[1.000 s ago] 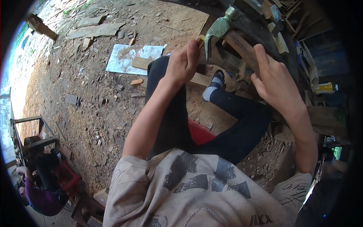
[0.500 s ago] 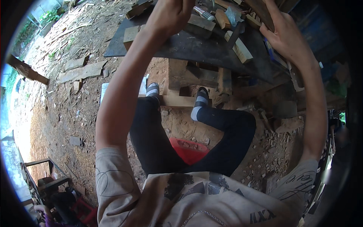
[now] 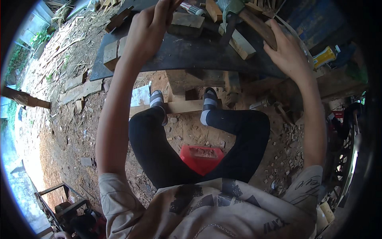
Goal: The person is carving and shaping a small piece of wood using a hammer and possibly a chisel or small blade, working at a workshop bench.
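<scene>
My right hand [image 3: 288,53] is closed around the end of a wooden handle [image 3: 258,27], over the right part of a black bench top [image 3: 183,55]. The handle slants up and left to a grey-green head [image 3: 230,6], whose exact kind I cannot make out. At the upper edge my left hand [image 3: 145,38] has its fingers pinched together around something reddish-brown, mostly cut off by the picture's edge. A wood block [image 3: 186,24] lies just right of this hand. Between the hands are a pale wood bar [image 3: 238,43] and a dark flat strip [image 3: 229,28] by the tool's head.
More wood blocks [image 3: 113,52] sit at the bench's left. Beside them lies a dark wood piece [image 3: 119,19]. A yellow bottle [image 3: 324,57] is beyond my right hand. A red plastic container [image 3: 202,158] stands between my legs. Wood scraps cover the ground; a dark-framed machine [image 3: 65,203] stands lower left.
My right hand has come lower, and the wooden handle now shows more fully with its grey-green head over the bench. My left hand has shifted left and down. The whole view has shifted slightly.
</scene>
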A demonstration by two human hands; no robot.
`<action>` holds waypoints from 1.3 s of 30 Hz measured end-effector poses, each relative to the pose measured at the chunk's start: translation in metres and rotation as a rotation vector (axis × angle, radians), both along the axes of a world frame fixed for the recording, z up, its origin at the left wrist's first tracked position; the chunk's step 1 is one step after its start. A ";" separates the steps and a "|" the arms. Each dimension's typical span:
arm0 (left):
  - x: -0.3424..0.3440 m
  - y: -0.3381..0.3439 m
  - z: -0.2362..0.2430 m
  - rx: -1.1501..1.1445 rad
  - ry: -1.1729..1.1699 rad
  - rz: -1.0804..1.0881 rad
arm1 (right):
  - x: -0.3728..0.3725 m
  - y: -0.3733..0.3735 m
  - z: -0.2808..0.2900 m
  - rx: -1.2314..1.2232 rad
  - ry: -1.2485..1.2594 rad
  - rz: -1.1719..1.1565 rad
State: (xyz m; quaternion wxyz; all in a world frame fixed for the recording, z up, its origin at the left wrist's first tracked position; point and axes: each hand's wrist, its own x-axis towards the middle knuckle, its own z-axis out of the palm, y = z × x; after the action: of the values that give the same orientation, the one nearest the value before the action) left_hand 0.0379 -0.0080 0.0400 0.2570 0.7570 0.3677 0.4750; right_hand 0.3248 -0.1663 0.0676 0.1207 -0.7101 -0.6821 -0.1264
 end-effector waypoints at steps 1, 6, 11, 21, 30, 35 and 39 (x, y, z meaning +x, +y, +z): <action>-0.006 0.004 -0.006 -0.096 -0.021 -0.175 | -0.009 -0.007 -0.003 0.001 0.156 -0.053; 0.018 -0.044 -0.021 -0.341 -0.310 -0.373 | -0.059 -0.044 -0.019 0.223 0.707 -0.099; 0.029 -0.077 -0.051 -0.355 -0.416 -0.393 | -0.094 -0.055 -0.047 0.287 1.088 -0.041; 0.029 -0.090 -0.073 -0.158 -0.349 -0.363 | -0.122 -0.066 -0.059 0.259 1.043 -0.078; 0.018 -0.095 -0.075 -0.112 -0.234 -0.344 | -0.138 -0.079 -0.062 0.202 1.042 -0.162; 0.015 -0.091 -0.076 -0.121 -0.211 -0.360 | -0.134 -0.088 -0.056 0.122 0.936 -0.160; 0.011 -0.093 -0.071 -0.107 -0.148 -0.396 | -0.130 -0.093 -0.050 0.064 0.870 -0.187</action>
State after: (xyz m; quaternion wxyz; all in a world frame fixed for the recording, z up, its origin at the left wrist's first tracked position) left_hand 0.0491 -0.1013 -0.0313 0.4113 0.7630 0.2166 0.4492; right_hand 0.1949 -0.2588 0.0177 0.4063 -0.7516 -0.4967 0.1527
